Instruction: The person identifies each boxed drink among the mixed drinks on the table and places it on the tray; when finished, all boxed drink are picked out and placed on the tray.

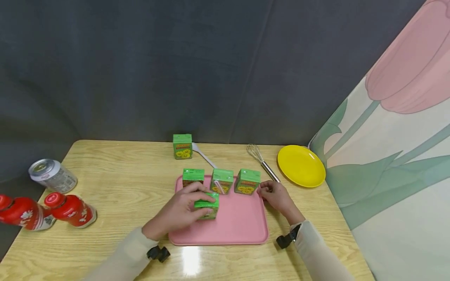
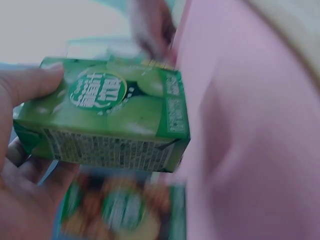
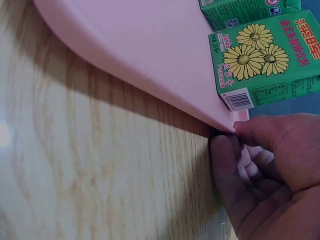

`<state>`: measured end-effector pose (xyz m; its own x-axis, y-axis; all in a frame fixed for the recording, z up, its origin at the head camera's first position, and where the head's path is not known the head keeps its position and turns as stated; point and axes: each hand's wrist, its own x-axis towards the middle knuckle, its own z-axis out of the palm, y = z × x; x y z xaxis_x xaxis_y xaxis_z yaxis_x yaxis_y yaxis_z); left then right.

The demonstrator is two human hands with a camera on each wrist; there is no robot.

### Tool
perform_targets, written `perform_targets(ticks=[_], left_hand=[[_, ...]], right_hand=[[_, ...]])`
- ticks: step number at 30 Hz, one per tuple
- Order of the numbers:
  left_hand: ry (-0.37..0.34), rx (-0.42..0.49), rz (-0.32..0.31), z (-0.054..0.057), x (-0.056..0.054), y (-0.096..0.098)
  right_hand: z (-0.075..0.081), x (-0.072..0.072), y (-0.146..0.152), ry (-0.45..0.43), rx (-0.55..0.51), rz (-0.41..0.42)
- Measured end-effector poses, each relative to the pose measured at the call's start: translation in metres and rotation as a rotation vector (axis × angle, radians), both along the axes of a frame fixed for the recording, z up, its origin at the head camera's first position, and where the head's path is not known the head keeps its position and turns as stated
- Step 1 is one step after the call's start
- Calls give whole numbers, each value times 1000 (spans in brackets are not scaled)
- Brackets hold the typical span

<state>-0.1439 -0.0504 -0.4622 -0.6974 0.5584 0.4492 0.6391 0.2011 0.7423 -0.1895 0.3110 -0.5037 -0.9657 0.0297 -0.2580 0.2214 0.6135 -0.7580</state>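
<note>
My left hand grips a green drink carton over the left half of the pink tray. Seen from the left wrist, that carton has pale green fruit printed on it, with the thumb on its face and fingers beneath. Along the tray's back edge stand a carton with a brown front, partly hidden by the left hand, a carton with a straw on it, and a yellow-flower carton. At the tray's back right, my right hand pinches the rim between thumb and finger.
Behind the tray are another flower carton and a white plastic utensil. A whisk and a yellow plate lie at the right. At the left are a silver can and two red bottles.
</note>
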Motion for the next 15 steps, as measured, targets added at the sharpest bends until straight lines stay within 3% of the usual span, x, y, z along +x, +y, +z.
perform_targets(ticks=[7,15], left_hand=[[3,-2,-115,-12,-3,64],[43,-29,-107,-10,-9,105]], right_hand=[[-2,1,-1,17,-10,19],[-1,1,-1,34,20,28]])
